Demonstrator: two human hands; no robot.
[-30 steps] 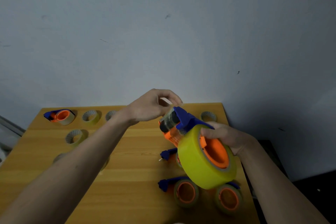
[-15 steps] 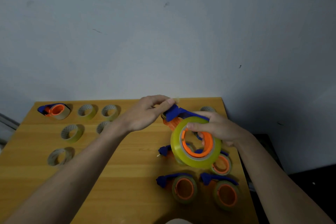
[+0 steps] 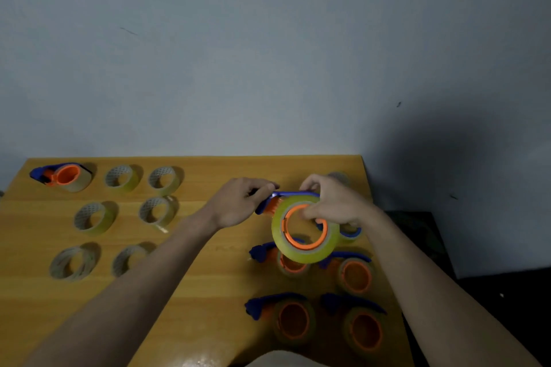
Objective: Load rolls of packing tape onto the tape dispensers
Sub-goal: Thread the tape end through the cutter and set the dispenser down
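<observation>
A blue-and-orange plastic tape dispenser (image 3: 295,202) carrying a yellowish translucent roll of packing tape (image 3: 304,229) is held in the air above the right half of the light wooden table (image 3: 208,262). The left hand (image 3: 241,202) pinches the dispenser's blue front end with thumb and fingers curled. The right hand (image 3: 334,202) grips the blue handle and the roll's orange core, fingers bent around them. Directly beneath, four loaded dispensers (image 3: 354,274) sit close together near the table's right edge, with little free surface between them. Loose tape rolls (image 3: 92,217) stand in rows on the left half, and another loaded dispenser (image 3: 62,176) lies at the far left corner. A bare strip of wood runs down the middle under the left forearm. The table's far edge meets a grey wall (image 3: 268,53).
</observation>
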